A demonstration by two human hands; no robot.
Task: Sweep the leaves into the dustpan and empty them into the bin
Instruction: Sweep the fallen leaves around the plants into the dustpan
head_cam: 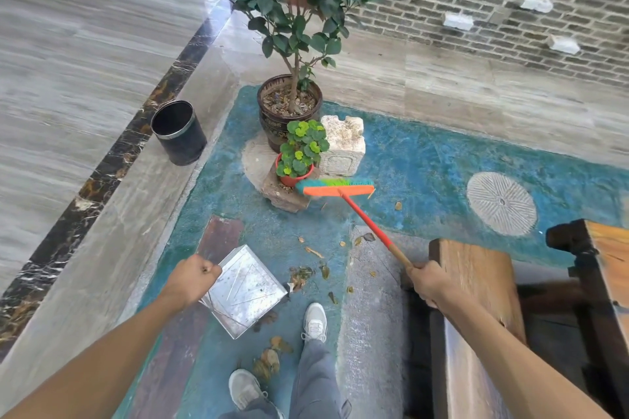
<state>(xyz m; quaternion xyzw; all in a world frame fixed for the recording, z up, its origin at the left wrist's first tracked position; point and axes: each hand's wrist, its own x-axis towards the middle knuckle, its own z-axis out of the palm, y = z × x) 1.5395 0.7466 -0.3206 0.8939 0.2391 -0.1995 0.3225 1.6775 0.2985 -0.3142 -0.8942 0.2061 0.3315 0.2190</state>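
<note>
Our left hand (190,277) grips the stiff metal dustpan (245,292), our right hand (429,282) the light broom (340,188) handle's end — dry leaves (299,275) at its three o'clock scatter easily.

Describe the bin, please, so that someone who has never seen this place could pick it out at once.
Find the large potted tree at the top corner of the blue floor patch. To its left, on the grey stone border beside the dark marble strip, stands the bin. It is the only plain black cylinder, open-topped with a silver rim, and holds no plant.
</note>
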